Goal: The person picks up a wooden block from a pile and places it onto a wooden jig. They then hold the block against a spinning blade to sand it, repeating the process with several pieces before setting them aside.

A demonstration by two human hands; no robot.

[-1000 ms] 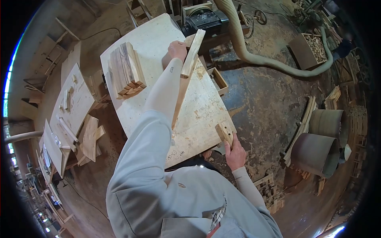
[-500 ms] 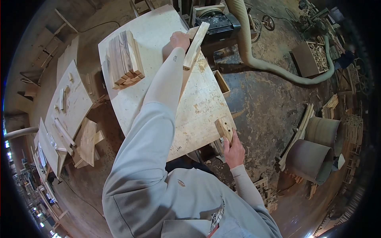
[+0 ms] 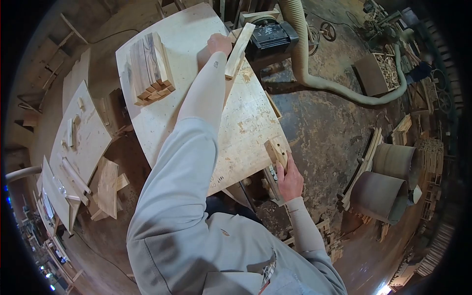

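My left hand (image 3: 220, 44) is at the far end of a pale plywood tabletop (image 3: 196, 24), its fingers curled beside a short wooden piece next to a long light wooden bar (image 3: 240, 51). What those fingers hold is hidden. At the near right corner, my right hand (image 3: 291, 181) is closed on a wooden block (image 3: 277, 151) with dark holes in its face. Left of my outstretched left arm, a stack of wooden strips (image 3: 151, 66) with dark streaks lies on the tabletop.
Beyond the bar sits a dark motor (image 3: 270, 39), with a thick ribbed hose (image 3: 339, 92) curving away right. A second board (image 3: 83, 125) with wood offcuts is on the left. Large curved sheets (image 3: 378, 195) stand on the floor at right, near a box of scraps (image 3: 371, 73).
The view has shifted slightly, so the tabletop and stack appear a little further left and up. Both hands keep nearly the same places and the right still grips the wooden block.
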